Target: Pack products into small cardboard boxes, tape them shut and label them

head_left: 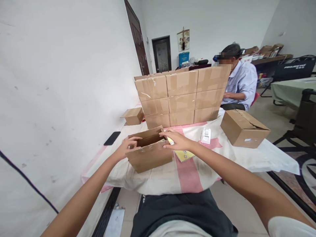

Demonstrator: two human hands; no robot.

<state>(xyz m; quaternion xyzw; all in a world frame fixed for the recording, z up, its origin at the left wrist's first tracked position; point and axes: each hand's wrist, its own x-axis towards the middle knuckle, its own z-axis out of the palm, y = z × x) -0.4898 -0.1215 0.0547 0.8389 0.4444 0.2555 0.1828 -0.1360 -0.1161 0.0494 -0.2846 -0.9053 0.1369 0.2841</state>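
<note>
In front of me an open-topped cardboard box (150, 159) stands on the cloth-covered table. My left hand (127, 148) grips its left end, fingers curled over the top edge. At the opposite end my right hand (178, 140) has its fingers over the rim and its thumb lower down on the outside. The inside of the box is mostly in shadow, so its contents cannot be made out. Just right of the box, partly under my right hand, lies a yellow sheet or booklet (184, 155).
Stacked taped cartons (182, 98) form a wall behind the box. A small carton (133, 116) and a black phone (112, 138) lie left. To the right are a white tape dispenser (205, 136) and a closed carton (244, 130). Another person (243, 79) sits beyond the stack.
</note>
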